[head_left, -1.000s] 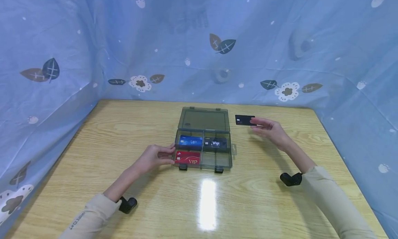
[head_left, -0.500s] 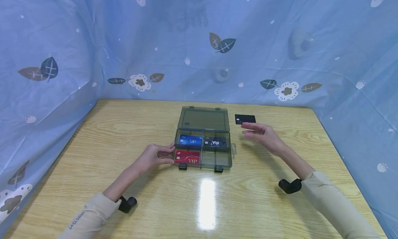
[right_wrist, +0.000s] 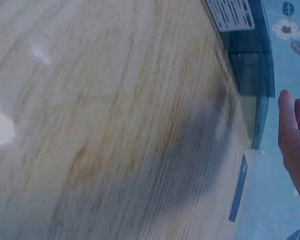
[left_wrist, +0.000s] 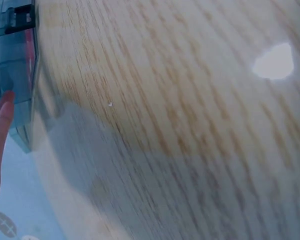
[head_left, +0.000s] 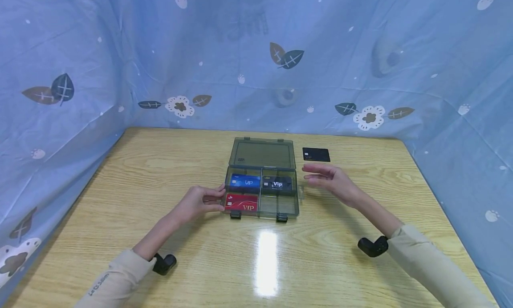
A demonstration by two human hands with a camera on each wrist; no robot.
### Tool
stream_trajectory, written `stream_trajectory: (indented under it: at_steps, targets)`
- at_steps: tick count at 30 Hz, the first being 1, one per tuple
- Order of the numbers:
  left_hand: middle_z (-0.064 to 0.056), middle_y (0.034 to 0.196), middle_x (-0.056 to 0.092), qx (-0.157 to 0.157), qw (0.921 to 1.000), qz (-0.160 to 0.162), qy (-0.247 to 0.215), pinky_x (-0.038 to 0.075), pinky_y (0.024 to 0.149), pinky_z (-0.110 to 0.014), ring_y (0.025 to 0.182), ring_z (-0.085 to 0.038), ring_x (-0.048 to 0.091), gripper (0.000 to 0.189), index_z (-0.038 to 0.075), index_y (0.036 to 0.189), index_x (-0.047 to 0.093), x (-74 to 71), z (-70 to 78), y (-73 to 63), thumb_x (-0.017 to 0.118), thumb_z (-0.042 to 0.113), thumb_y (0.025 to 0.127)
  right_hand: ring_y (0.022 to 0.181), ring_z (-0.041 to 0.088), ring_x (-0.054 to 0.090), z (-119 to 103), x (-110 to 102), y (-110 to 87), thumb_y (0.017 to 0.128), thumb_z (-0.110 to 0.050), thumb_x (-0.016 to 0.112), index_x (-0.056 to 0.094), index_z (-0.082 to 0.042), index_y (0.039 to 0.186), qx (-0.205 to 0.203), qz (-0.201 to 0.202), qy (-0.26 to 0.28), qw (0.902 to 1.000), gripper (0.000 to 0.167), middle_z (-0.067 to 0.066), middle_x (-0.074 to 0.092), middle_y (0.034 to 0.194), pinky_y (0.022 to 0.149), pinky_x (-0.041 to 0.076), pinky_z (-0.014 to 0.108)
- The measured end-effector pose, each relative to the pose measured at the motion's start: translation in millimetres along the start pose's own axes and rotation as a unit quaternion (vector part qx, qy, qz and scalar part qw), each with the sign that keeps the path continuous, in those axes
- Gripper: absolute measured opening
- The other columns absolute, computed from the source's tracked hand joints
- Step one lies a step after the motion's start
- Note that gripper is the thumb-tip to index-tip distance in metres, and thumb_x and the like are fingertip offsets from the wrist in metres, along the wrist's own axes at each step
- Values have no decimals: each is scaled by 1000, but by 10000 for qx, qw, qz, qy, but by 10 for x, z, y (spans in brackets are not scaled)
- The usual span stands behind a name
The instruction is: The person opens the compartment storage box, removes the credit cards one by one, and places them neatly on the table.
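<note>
A translucent grey-green storage box (head_left: 288,205) lies on the table with its lid (head_left: 263,153) laid back. A blue VIP card (head_left: 245,183) is in the back left compartment, a black Vip card (head_left: 277,184) in the back right, and a red VIP card (head_left: 242,202) in the front left. My left hand (head_left: 198,203) touches the box's left side with fingertips and thumb spread apart. To the right of the box hovers my right hand (head_left: 334,182), fingers extended and holding nothing. Just behind it another black VIP card (head_left: 316,155) lies flat on the table.
The wooden table (head_left: 172,165) has a bright glare patch in front of the box. Blue patterned cloth (head_left: 240,58) rises behind and at both sides. A clear hanging tab (head_left: 301,192) sticks out from the box's right side.
My right hand has moved left and toward me, away from the black VIP card, which now lies fully visible on the table. The left hand stays at the box's side.
</note>
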State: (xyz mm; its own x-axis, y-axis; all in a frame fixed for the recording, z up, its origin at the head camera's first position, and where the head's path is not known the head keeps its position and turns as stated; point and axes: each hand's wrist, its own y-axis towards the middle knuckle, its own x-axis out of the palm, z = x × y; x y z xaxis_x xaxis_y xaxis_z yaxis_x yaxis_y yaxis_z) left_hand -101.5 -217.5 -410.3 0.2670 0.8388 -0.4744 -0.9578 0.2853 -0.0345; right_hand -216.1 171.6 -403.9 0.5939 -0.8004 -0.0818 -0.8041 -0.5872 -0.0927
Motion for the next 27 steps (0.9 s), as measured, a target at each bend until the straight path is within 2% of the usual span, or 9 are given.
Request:
stream_trajectory:
  at_steps: [4, 9, 15, 19, 23, 27]
  targets:
    - [-28, 133, 48, 25, 10000, 12, 10, 58, 80, -25, 108, -36, 61, 44, -14, 117, 60, -4, 0, -3, 75, 0, 79, 114, 15, 59, 11, 51, -9, 92, -7, 65, 46, 8, 136, 22, -134, 25, 9999, 51, 26, 40, 144, 97, 50, 26]
    - [-28, 132, 49, 37, 10000, 10, 81, 58, 79, -24, 106, -35, 63, 43, -14, 116, 60, -9, 17, -4, 76, 1, 78, 114, 16, 60, 49, 113, -12, 92, -6, 64, 47, 8, 135, 48, -243, -9, 9997, 49, 25, 44, 142, 95, 52, 28]
    - [-28, 132, 48, 59, 9999, 7, 137, 58, 78, -24, 105, -35, 63, 44, -15, 116, 60, -17, 34, -6, 76, 1, 78, 105, 8, 62, 64, 177, -4, 91, -6, 65, 49, 7, 134, 94, -169, -328, 9993, 48, 25, 49, 137, 93, 54, 33]
    - [-27, 132, 49, 73, 9997, 7, 240, 58, 78, -24, 103, -34, 64, 44, -14, 116, 60, -18, 31, -6, 76, 2, 78, 99, 9, 63, 34, 211, 15, 91, -11, 66, 52, 6, 132, 89, 7, -739, 9972, 47, 24, 52, 134, 90, 56, 38]
    - [-27, 131, 50, 67, 9995, -3, 317, 58, 78, -23, 102, -34, 65, 44, -14, 117, 60, -14, 26, -9, 76, 3, 79, 103, 16, 63, 8, 238, 50, 92, -17, 66, 54, 4, 131, 158, 76, -1014, 9947, 46, 22, 53, 134, 89, 55, 38]
    - [-27, 131, 50, 86, 9995, 0, 307, 58, 78, -23, 103, -34, 64, 44, -14, 116, 60, -14, 27, -13, 76, 3, 79, 114, 30, 59, -5, 273, 86, 93, -15, 64, 53, 5, 132, 288, 22, -864, 9958, 45, 23, 50, 138, 96, 52, 43]
